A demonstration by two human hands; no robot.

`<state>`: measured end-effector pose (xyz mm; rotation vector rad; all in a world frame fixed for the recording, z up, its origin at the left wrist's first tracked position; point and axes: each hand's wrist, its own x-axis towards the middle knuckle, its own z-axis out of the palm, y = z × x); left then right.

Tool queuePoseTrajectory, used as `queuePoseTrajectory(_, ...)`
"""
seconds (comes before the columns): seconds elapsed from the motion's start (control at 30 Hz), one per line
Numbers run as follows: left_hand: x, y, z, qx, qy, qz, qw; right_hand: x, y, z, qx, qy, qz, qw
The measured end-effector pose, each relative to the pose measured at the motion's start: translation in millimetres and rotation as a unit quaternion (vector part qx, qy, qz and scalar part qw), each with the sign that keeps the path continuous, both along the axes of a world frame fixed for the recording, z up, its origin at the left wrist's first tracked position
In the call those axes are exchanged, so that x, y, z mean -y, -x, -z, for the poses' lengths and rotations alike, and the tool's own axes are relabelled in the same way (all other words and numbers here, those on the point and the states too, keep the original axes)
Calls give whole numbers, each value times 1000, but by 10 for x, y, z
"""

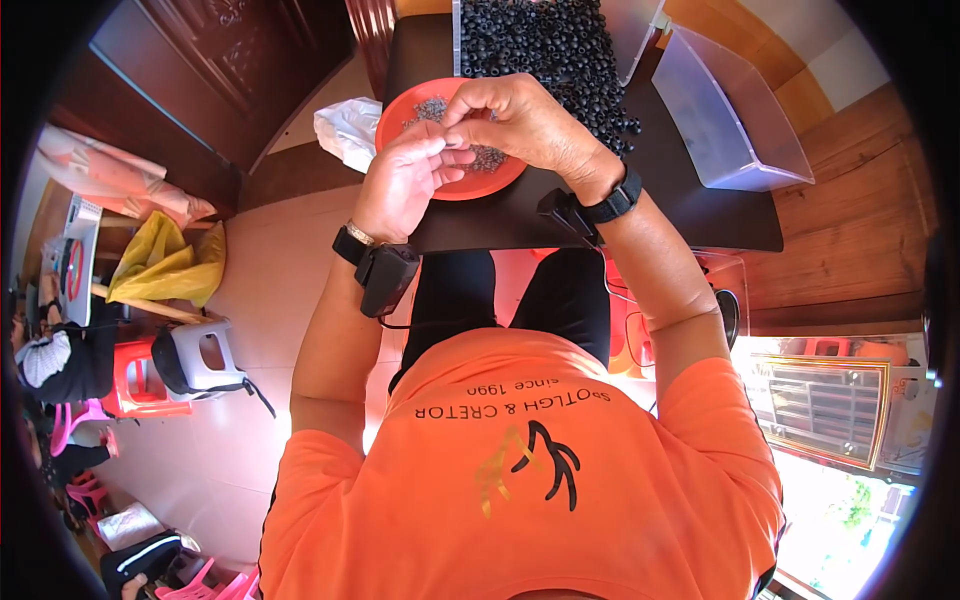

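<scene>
Over the round, red plastic bowl (pixel 503 184), the left hand (pixel 402 182) and right hand (pixel 522 125) meet, fingertips together — clamped on something or not, I can't tell. Small grey bits (pixel 487 160) lie inside; glossy black round pieces (pixel 540 50) heap beyond.

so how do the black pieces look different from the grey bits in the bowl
Colour: the black pieces are dark and glossy, while the grey bits look silvery.
Size: the black pieces are chunky and rounded; the grey bits are much finer, too small to make out their shape.
Place: the grey bits lie in the red bowl, the black pieces beyond it.
Both are loose and numerous.
</scene>
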<state>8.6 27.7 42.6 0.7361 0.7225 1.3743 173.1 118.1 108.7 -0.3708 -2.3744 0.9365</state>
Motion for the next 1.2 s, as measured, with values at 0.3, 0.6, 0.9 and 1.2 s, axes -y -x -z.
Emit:
queuePoseTrajectory(0.3, -5, 22, -25, 72, 18, 1, 997, -48, 22, 84, -46, 34, 0, 998)
queuePoseTrajectory(0.6, 15, 63, -63, 100, 40, 3, 994, -111, -20, 191, 117, -46, 8, 992)
queuePoseTrajectory(0.9, 38, 66, -63, 87, 54, -23, 994, 5, 63, 152, -22, -83, 37, 996)
queuePoseTrajectory(1.2, 34, 50, -71, 76, 43, -32, 996, 75, 45, 178, -17, -157, 47, 986)
